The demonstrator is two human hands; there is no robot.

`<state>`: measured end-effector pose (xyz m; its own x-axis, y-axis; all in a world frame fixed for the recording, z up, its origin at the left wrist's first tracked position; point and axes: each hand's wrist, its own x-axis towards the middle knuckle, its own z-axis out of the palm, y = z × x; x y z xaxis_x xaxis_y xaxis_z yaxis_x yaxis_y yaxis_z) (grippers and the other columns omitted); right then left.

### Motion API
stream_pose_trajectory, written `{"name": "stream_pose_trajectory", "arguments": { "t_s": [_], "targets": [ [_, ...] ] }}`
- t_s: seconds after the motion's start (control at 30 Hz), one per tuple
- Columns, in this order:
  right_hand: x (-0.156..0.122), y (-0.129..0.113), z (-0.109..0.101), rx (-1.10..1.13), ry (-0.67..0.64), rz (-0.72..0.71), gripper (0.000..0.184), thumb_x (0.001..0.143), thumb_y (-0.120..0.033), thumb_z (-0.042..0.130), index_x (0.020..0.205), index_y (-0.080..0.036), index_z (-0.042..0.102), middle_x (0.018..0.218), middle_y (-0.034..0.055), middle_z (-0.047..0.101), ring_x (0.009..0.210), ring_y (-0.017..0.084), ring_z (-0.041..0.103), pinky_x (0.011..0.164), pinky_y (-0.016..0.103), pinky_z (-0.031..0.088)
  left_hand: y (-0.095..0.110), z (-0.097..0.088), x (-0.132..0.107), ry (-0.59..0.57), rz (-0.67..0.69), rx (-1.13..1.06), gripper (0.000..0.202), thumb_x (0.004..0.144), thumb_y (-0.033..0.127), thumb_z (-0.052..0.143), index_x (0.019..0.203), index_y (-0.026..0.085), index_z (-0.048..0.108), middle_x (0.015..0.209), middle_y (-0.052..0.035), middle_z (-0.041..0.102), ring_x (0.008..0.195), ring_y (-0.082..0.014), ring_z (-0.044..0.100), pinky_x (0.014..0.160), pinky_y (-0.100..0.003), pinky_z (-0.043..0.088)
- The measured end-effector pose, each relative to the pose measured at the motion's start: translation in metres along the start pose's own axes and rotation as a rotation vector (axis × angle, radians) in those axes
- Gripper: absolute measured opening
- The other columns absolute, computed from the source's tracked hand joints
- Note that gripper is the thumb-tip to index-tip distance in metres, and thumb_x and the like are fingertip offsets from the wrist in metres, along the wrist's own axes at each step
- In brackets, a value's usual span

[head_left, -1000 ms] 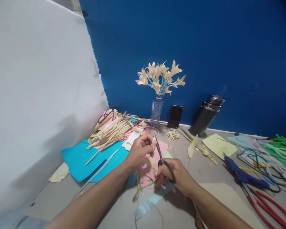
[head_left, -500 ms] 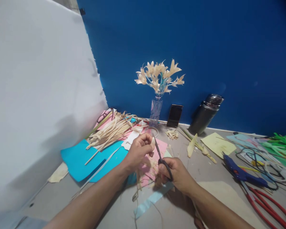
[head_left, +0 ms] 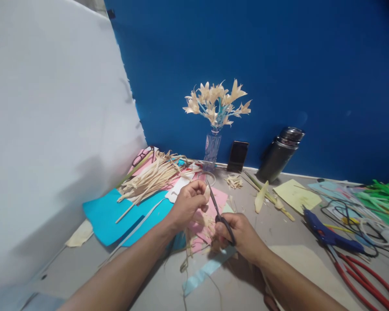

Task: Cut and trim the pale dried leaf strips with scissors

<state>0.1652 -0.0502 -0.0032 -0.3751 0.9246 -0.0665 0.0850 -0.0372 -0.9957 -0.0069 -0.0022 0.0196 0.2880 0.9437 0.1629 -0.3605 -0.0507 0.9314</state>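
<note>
Between the thumb and fingers of my left hand (head_left: 190, 204) is a small pale petal-like piece (head_left: 207, 193), apparently dried husk. My right hand (head_left: 241, 235) grips black-handled scissors (head_left: 217, 206), blades pointing up and touching or nearly touching the piece's right edge. Whether the blades are parted cannot be made out. Below both hands lies pink paper (head_left: 199, 237) strewn with pale scraps, and a light blue strip (head_left: 207, 271) lies nearer me. A roll of tape (head_left: 210, 175) sits just behind my left hand.
Pale husk flowers (head_left: 217, 101) stand in a clear bottle (head_left: 212, 151) at the back, beside a phone (head_left: 237, 157) and a leaning dark flask (head_left: 280, 155). Husk strips (head_left: 152, 181) lie on blue paper (head_left: 116, 220) at left. At right are a blue glue gun (head_left: 330, 235) and red-handled cutters (head_left: 365, 276).
Hardly anything differs. The left hand and the pale piece have shifted very slightly; the scissors stay at its edge.
</note>
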Motion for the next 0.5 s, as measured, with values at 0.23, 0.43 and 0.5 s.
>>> {"name": "stream_pose_trajectory", "arguments": {
  "t_s": [0.23,0.43,0.5],
  "targets": [
    [0.001,0.0051,0.0005,0.055,0.013,0.019,0.054,0.072,-0.064,0.07,0.055,-0.018,0.049,0.046,-0.0016,0.052,0.043,0.01,0.047,0.044,0.023,0.035,0.0006,-0.0002,0.0,0.002,0.002,-0.013,0.014,0.065,0.005,0.057,0.07,0.017,0.052,0.059,0.0057,0.046,0.049,-0.0067,0.042,0.051,-0.023,0.039],
    [-0.0005,-0.0009,-0.001,0.029,-0.053,-0.006,0.052,0.075,-0.065,0.068,0.061,-0.016,0.057,0.051,0.0006,0.059,0.046,0.011,0.052,0.046,0.022,0.038,0.002,-0.0007,0.0004,-0.009,-0.016,-0.035,0.013,0.07,0.011,0.064,0.071,0.017,0.053,0.059,0.006,0.046,0.048,-0.0057,0.042,0.052,-0.023,0.039],
    [-0.0007,-0.0023,-0.0017,0.027,-0.059,-0.012,0.052,0.075,-0.065,0.067,0.061,-0.016,0.057,0.052,0.001,0.06,0.046,0.011,0.053,0.046,0.022,0.038,0.0019,-0.0013,0.0004,0.002,-0.022,-0.006,0.016,0.071,0.015,0.068,0.073,0.017,0.052,0.058,0.0066,0.046,0.047,-0.006,0.044,0.051,-0.022,0.039]
  ]
}}
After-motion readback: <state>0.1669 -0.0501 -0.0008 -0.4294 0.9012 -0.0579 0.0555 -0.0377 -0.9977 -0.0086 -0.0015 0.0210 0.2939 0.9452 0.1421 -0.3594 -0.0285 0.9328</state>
